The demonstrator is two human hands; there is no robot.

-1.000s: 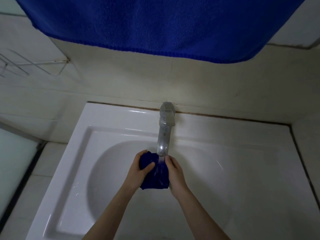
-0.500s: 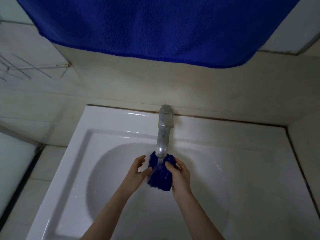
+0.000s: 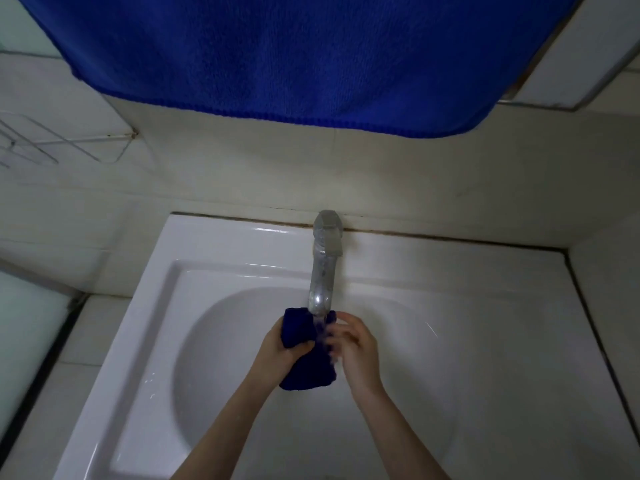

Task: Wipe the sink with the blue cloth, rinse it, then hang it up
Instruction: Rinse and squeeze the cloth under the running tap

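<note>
Moved since half a second ago: left hand (image 3: 278, 351), then open beside the blue cloth (image 3: 306, 372), now wraps its upper end

Item: blue cloth, bunched, hanging over the sink (image 3: 156, 271) bowl directly beneath the faucet (image 3: 323, 271) spout, water running onto it. Left hand: fingers curled tight round it. Right hand (image 3: 358, 348): fingers against the cloth's right side (blurred by water; a pinch cannot be confirmed). Also: large blue towel (image 3: 277, 53) hung on the wall above; wire rack (image 3: 52, 143) at left
</note>
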